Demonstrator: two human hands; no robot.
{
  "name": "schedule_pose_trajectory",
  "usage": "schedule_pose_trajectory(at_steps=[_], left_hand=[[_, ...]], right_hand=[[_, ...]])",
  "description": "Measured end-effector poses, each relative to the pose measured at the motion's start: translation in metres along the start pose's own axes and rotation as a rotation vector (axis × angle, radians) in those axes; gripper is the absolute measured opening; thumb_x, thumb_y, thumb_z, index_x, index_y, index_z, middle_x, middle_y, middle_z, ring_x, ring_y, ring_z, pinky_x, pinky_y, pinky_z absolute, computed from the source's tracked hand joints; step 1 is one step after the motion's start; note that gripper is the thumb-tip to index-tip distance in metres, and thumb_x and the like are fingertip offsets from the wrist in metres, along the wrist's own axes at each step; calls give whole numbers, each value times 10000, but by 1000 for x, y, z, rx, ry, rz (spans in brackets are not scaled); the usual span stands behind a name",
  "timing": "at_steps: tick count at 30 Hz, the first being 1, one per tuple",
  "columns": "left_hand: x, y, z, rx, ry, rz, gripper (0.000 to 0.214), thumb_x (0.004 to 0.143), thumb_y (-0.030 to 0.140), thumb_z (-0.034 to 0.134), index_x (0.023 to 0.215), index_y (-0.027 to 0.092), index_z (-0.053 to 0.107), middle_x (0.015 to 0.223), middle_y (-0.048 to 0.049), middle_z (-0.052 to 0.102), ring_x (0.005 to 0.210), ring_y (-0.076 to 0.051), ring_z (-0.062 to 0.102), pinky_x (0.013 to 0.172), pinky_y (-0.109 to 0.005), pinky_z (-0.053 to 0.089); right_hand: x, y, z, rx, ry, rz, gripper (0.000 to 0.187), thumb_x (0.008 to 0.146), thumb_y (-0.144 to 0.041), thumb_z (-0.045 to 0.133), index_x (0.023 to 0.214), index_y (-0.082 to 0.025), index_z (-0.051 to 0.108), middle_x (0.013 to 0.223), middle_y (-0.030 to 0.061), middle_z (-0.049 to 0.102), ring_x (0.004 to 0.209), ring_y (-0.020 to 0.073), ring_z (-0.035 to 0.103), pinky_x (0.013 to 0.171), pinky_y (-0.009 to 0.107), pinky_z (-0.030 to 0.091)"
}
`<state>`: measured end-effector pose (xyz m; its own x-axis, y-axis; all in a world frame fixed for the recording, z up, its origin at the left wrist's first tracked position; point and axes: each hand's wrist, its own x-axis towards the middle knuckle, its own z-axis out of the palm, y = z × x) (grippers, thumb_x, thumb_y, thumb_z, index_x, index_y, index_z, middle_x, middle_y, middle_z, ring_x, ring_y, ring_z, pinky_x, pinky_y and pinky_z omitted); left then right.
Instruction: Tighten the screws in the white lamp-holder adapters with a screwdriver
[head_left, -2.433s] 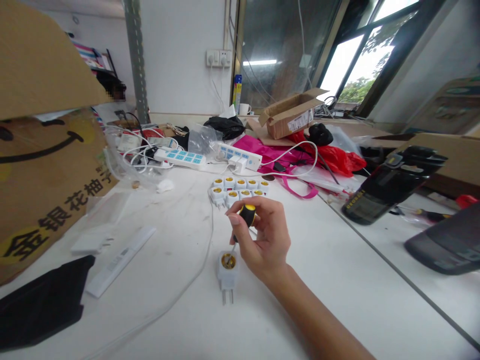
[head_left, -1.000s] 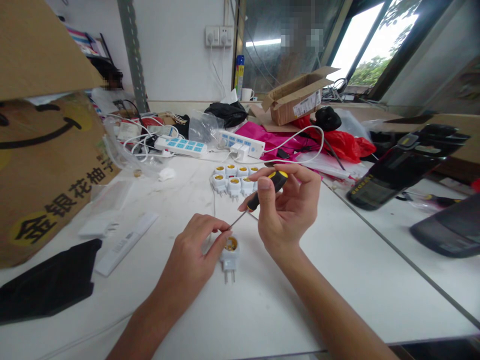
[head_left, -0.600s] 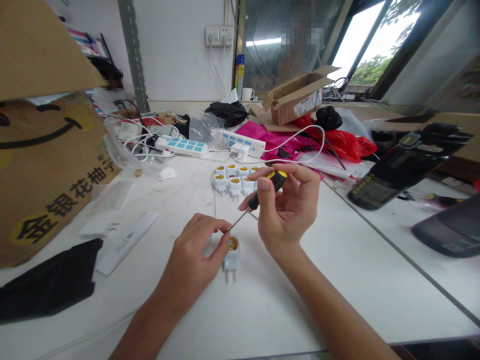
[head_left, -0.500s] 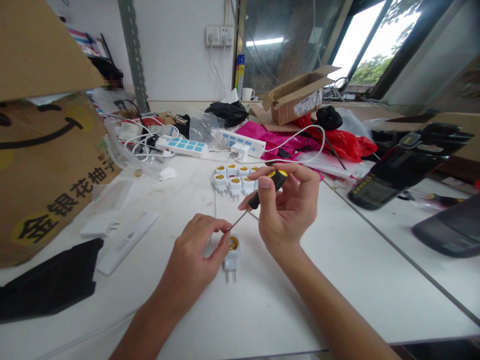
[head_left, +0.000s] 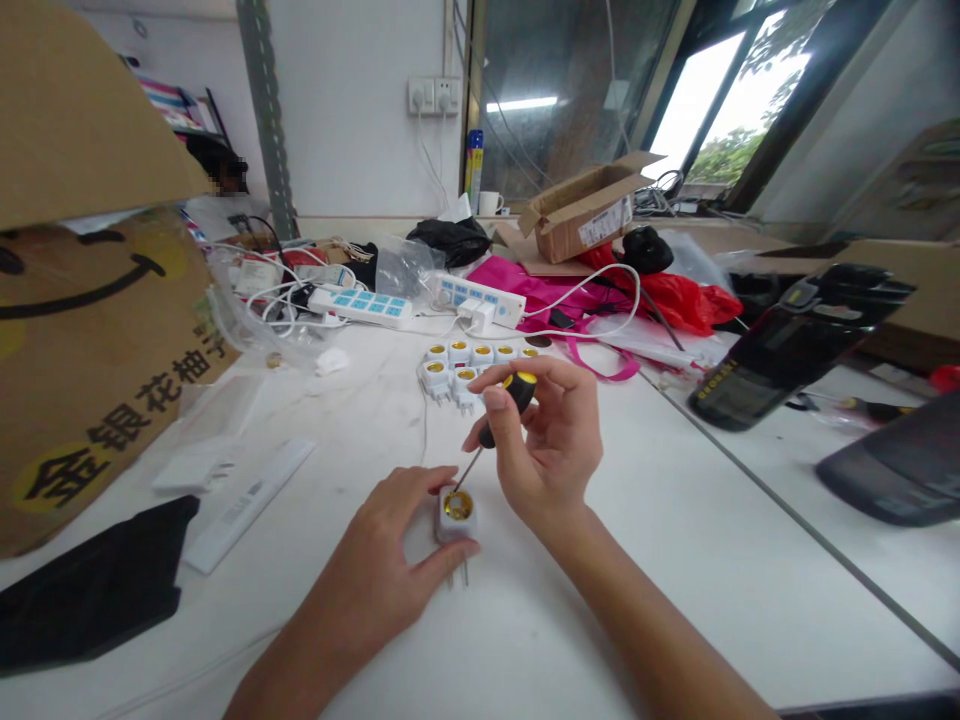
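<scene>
Since the earlier frame, the left hand (head_left: 394, 548) has been moved from the tip of the screwdriver (head_left: 487, 434) down to the socket (head_left: 460, 528), and the screwdriver has been lowered by the right hand (head_left: 546, 442), so that its tip is now brought to the rim of the gold opening. With the left hand half open, the socket is held between the thumb in front and the fingers behind. By the right hand, curled, the screwdriver handle is held with thumb and fingers.

The socket is placed on the tabletop (head_left: 525, 610), well in from the near edge, with its pins directed to that edge. As it may be judged, the step in hand is work with the screwdriver at the opening; for the next move, a steady socket and a well-aligned tip are called for. What is touched inside cannot be told.

Just beyond, other sockets (head_left: 435, 374) are grouped, partly hidden by the right hand. Wider room for moving is found on the right, up to the seam (head_left: 810, 530) and the dark bottle (head_left: 799, 345). Movement is more limited toward the far edge, by power strips (head_left: 360, 304).
</scene>
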<state>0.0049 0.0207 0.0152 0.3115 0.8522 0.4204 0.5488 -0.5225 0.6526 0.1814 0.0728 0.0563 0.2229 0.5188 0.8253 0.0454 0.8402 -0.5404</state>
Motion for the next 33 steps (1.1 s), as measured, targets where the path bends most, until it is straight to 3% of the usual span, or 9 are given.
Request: schedule_pose_trajectory(at_steps=[18,25,33], left_hand=[[1,-10,0,-132,-50,-87,497,849,95,870,1279,319,762,1243,-2,871,1107,-245,842,1048,-379,665],[1,-10,-2,-140,-59,-115,473,844,111,876,1264,302,772,1222,6,875,1109,-240,838,1041,-362,661],[0,-11,-1,-125,-40,-83,432,833,96,881,1204,294,780,1165,-3,882,1042,-248,843,1033,-390,667]], right_hand=[[-13,0,1,8,-130,31,217,1078,-190,672,1271,-256,598,1086,44,717,600,86,659,494,221,608],[-14,-1,0,-12,-142,50,213,1071,-193,681,1256,-262,602,1065,61,720,770,148,723,526,228,607],[-15,-1,1,0,-166,33,241,1063,-162,686,1263,-267,603,1057,46,729,747,130,719,535,221,596]])
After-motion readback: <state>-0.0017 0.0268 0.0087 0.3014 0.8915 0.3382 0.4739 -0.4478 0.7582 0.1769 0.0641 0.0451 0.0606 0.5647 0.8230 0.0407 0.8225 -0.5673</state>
